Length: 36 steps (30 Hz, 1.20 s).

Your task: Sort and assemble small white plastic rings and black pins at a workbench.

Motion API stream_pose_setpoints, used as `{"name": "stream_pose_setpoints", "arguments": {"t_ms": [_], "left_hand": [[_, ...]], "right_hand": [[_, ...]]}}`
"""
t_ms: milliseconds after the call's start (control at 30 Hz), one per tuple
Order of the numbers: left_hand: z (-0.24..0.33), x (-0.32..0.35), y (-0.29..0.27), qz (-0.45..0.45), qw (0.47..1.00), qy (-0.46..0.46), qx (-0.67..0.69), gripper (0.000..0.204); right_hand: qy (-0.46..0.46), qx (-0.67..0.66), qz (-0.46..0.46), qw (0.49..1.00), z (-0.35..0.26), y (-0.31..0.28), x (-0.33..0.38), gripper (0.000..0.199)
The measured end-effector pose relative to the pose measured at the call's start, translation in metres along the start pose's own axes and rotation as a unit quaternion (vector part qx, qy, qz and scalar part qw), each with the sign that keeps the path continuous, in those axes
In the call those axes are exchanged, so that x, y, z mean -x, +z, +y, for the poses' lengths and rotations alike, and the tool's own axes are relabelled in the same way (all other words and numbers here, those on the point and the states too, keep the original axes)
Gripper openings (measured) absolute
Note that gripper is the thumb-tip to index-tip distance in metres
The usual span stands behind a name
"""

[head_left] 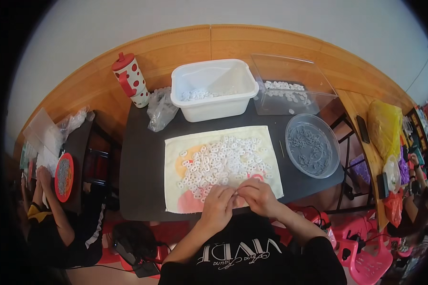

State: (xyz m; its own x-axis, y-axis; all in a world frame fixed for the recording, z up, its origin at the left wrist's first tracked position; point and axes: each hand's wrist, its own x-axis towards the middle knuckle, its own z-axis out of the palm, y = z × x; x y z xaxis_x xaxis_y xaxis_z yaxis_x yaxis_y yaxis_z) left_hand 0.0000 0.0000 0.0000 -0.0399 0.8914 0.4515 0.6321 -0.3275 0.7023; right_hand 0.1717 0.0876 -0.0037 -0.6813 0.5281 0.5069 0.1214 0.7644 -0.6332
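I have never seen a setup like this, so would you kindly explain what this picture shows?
There is no machine: a person works with two bare hands. A fisheye camera on their head looks down, so straight edges bend.

On a dark table lies a pale towel covered with small white oval pieces. Behind it stand a spotted tumbler, a clear plastic bag, a white tub and a clear plastic box. To the right is a round clear container of small grey pieces.

The left hand and right hand meet at the towel's near edge, fingertips together, apparently pinching something too small to identify.
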Motion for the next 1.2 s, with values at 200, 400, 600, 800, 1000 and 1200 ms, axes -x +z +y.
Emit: {"name": "stream_pose_setpoints", "arguments": {"t_ms": [200,400,600,800,1000,1200], "left_hand": [[0.0,-0.004,-0.004,-0.005,1.0,0.004,0.003,0.022],[-0.005,-0.002,-0.005,-0.01,0.999,0.032,0.002,0.023],[-0.004,-0.003,-0.005,-0.021,0.999,0.026,0.005,0.022],[-0.003,-0.005,-0.005,-0.028,0.999,0.035,0.007,0.025],[-0.007,-0.006,-0.005,-0.032,0.999,0.034,0.004,0.026],[-0.014,-0.003,0.002,-0.039,0.997,0.062,0.036,0.022]], "right_hand": [[-0.072,0.058,0.002,0.996,-0.004,0.0,-0.001,0.024],[-0.069,0.06,-0.01,0.996,-0.007,0.001,0.001,0.028],[-0.042,0.047,0.004,0.998,-0.003,0.004,0.005,0.028],[-0.076,0.055,-0.009,0.996,-0.003,0.004,0.005,0.022],[-0.074,0.044,-0.045,0.995,-0.002,0.004,0.002,0.023],[-0.08,0.057,-0.053,0.994,-0.007,-0.003,-0.005,0.031]]}}
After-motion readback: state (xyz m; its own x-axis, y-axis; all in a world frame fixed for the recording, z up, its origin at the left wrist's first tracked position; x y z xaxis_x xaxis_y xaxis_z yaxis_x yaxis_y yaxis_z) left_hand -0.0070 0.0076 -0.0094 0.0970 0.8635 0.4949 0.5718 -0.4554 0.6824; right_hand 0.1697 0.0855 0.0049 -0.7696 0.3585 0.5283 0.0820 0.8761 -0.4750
